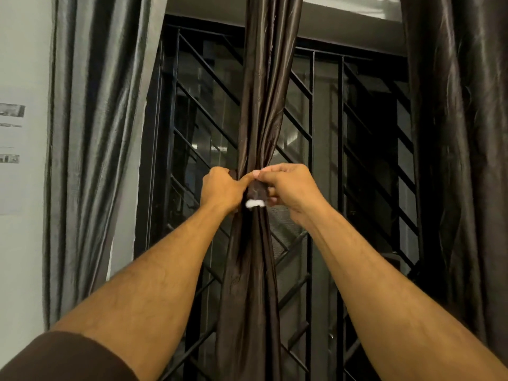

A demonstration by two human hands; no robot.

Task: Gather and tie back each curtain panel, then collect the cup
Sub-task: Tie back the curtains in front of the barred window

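A dark brown satin curtain panel [264, 92] hangs in the middle of the window, bunched into a narrow column at chest height. A brown tie-back band [257, 192] with a white end wraps the bunch. My left hand [220, 189] grips the band and the gathered cloth from the left. My right hand [286, 188] pinches the band from the right, thumb on top. A grey curtain panel [93, 133] hangs loose at the left, and another dark brown panel [461, 133] hangs at the right. No cup is in view.
Behind the curtains is a dark window with a black metal grille [198, 119] of diagonal bars. A pale wall [22, 64] with printed paper sheets [12, 149] stands at the far left.
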